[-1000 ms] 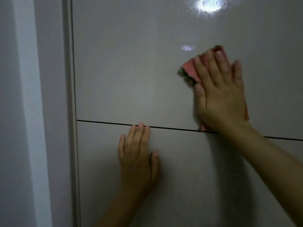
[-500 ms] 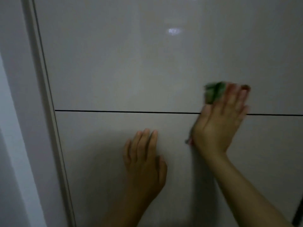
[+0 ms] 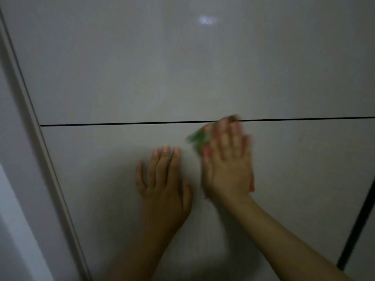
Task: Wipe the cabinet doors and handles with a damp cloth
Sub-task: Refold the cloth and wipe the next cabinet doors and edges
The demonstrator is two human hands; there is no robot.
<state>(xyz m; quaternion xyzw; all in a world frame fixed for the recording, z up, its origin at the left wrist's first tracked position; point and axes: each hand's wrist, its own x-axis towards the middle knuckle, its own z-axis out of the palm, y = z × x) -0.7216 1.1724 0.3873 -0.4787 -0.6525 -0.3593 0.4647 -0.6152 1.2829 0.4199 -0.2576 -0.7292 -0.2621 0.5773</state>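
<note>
Item: damp cloth [image 3: 197,138], pink with a green patch. Location: pressed flat against the lower cabinet door [image 3: 101,179], just under the dark horizontal seam [image 3: 121,124] that parts it from the upper cabinet door [image 3: 142,67].

Right hand [image 3: 228,165]: laid over the cloth, fingers [image 3: 235,134] straight and together, tips reaching the seam; it presses the cloth, no curl round it.

Left hand [image 3: 164,185]: palm flat on the lower door just beside the right, fingers extended, holding nothing; it seems to brace the panel.

Handling, as judged: cloth soft, limp, light; it will bunch or slip out from under the palm on such a glossy, slick face unless kept spread under firm, even pressure. Best held across its middle beneath the whole palm.

Obscured: most of the cloth lies under the hand; right hand and cloth are motion-blurred. No handles are visible. Dark vertical gap [image 3: 357,230] at lower right, cut off by the frame. Dampness cannot be confirmed.
</note>
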